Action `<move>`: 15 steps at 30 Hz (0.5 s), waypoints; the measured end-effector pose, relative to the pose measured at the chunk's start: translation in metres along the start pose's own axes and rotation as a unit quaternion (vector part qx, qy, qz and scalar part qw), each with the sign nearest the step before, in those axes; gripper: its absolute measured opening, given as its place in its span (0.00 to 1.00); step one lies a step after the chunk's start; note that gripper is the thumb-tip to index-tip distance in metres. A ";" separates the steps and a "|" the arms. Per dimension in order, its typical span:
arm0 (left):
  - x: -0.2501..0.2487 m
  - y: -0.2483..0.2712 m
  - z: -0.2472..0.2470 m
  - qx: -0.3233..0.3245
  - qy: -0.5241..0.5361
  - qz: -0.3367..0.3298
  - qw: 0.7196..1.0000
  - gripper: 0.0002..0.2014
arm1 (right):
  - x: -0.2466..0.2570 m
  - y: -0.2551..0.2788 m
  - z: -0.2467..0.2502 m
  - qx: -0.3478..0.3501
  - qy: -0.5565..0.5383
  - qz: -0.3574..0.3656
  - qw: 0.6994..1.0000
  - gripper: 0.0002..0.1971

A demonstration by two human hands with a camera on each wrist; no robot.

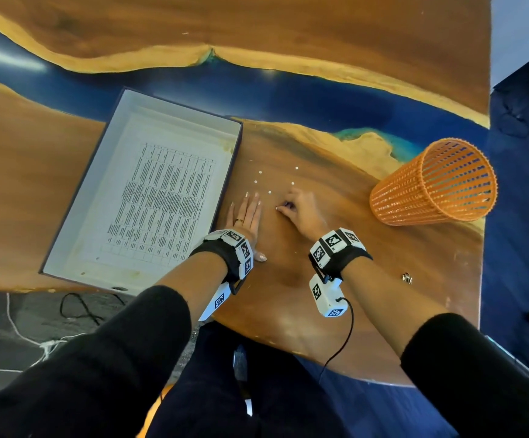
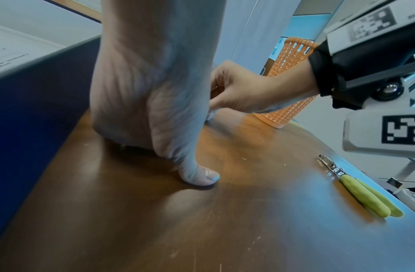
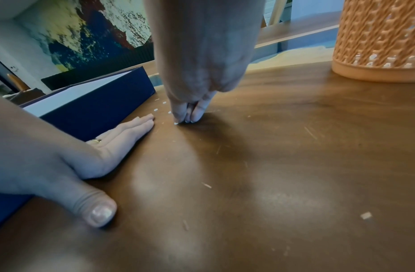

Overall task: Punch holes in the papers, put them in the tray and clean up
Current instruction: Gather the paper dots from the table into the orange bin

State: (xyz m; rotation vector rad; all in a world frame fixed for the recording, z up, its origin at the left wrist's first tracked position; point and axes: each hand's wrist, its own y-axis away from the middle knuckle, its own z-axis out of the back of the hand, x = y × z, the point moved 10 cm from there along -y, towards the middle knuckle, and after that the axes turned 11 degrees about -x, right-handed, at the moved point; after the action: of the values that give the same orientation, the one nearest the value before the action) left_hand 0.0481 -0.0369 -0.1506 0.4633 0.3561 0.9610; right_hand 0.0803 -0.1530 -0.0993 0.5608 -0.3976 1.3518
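Note:
The navy tray [image 1: 174, 106] lies left of centre with a printed paper [image 1: 162, 197] flat inside it. Several white paper dots [image 1: 260, 172] are scattered on the wood to its right. My left hand [image 1: 250, 202] rests on the table beside the tray wall, fingers straight and together. My right hand [image 1: 280, 208] has its fingertips [image 3: 197, 114] bunched on the table, pinching at one paper dot [image 3: 176, 123]. The hole punch [image 2: 364, 195], with yellow-green handles, lies near the table's front right edge, apart from both hands.
An orange mesh basket [image 1: 433, 184] lies tipped on its side at the right, mouth facing away from me. The table [image 1: 288, 298] ends just beyond it on the right and curves round near my body. Cables lie on the floor at lower left.

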 end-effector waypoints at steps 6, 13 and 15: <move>0.000 -0.001 -0.002 0.008 -0.004 0.005 1.000 0.66 | 0.006 0.001 -0.003 0.009 0.021 0.023 0.999 0.07; 0.001 -0.002 -0.003 0.005 -0.012 0.017 1.000 0.67 | 0.017 0.001 -0.009 0.033 0.100 0.070 0.992 0.07; 0.001 -0.002 -0.003 0.006 -0.019 0.019 1.000 0.67 | 0.019 0.002 -0.009 0.033 0.104 0.077 0.991 0.06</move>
State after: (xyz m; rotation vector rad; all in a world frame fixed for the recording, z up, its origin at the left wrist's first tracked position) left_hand 0.0481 -0.0365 -0.1543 0.5004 0.3209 0.9859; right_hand 0.0812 -0.1325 -0.0951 0.4444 -0.2295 1.5610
